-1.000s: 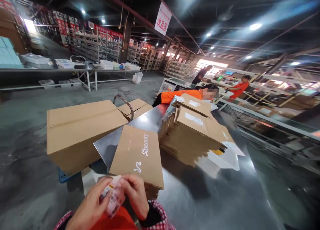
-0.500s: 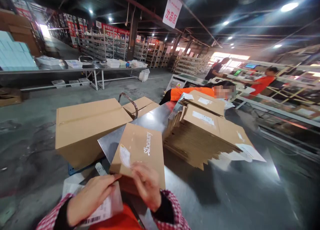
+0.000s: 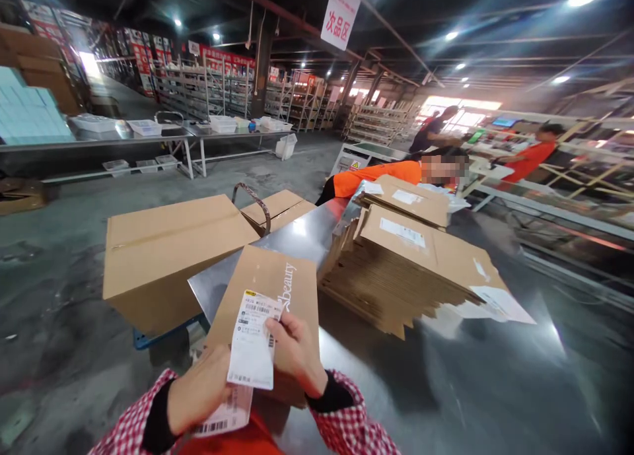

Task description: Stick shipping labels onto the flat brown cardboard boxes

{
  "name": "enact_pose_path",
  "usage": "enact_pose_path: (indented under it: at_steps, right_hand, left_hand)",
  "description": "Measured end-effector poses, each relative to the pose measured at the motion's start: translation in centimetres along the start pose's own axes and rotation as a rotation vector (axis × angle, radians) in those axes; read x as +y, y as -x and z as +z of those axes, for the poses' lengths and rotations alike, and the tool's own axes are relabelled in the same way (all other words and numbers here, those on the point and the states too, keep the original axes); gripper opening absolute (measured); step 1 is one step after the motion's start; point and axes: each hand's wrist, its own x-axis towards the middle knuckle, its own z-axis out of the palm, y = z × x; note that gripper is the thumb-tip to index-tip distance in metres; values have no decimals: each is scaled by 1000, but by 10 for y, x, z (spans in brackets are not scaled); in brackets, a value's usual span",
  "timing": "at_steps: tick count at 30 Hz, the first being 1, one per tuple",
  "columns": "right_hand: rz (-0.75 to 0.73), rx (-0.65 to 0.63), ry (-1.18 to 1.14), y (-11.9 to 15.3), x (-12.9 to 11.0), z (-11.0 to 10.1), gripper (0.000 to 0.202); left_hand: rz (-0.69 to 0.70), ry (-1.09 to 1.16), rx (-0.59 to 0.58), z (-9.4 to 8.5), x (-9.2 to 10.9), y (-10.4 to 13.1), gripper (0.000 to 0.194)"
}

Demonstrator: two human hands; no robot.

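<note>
A cardboard box (image 3: 245,270) with white "beauty" lettering stands at the near edge of the metal table. Over its front, my right hand (image 3: 297,352) pinches a white printed shipping label (image 3: 252,339), thumb on top. My left hand (image 3: 203,382) is closed at the label's lower left edge. Its fingertips are hidden behind that label. Below the left palm a second barcoded label sheet (image 3: 228,412) sticks out, seemingly held in that hand.
A stack of flattened cartons (image 3: 396,270) with papers on top lies on the metal table (image 3: 446,389). Left of the table stands a large closed carton (image 3: 173,244) on a blue base. A person in orange (image 3: 376,177) leans beyond the stack. Other people work farther right.
The shipping label, earlier against the box front, is now in my right hand, raised toward me. My left hand has shifted slightly right, and the lower sheet moved with it.
</note>
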Motion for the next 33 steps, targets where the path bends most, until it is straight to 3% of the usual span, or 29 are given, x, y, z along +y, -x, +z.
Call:
enact_pose_path:
  at_steps: [2, 5, 8, 10, 14, 19, 23, 25, 28, 30, 33]
  right_hand:
    - [-105, 144, 65, -18, -4, -10, 37]
    - [-202, 295, 161, -60, -6, -45, 32]
    - [-149, 229, 402, -101, 7, -76, 31]
    - [-84, 167, 566, -118, 22, -83, 31]
    - [-53, 164, 719, -129, 47, -75, 33]
    - [-56, 153, 907, -122, 47, -71, 43]
    - [-88, 324, 1223, -112, 44, -72, 70]
    - [-225, 226, 1297, -112, 50, -63, 63]
    - [-395, -84, 1308, -127, 62, -50, 49]
    - [-320, -91, 1306, -142, 64, -56, 49]
    - [17, 239, 1212, -151, 56, -93, 52]
  left_hand:
    - [-86, 5, -103, 3, -1, -7, 26]
    - [-149, 27, -172, 3, -1, -9, 26]
    - [-192, 85, -131, -2, 4, -6, 35]
    - [-203, 119, -91, -5, 7, -8, 41]
    - [-162, 102, -61, 0, 4, -19, 43]
    - [-61, 170, -29, 16, -12, -27, 34]
    - [-83, 178, -50, 18, -20, -28, 31]
    - [-82, 172, -69, 17, -22, -28, 31]
    - [-83, 176, -61, 16, -23, -30, 32]
    - [-82, 181, -43, 16, -22, -33, 32]
    - [-63, 187, -53, 15, -22, -31, 35]
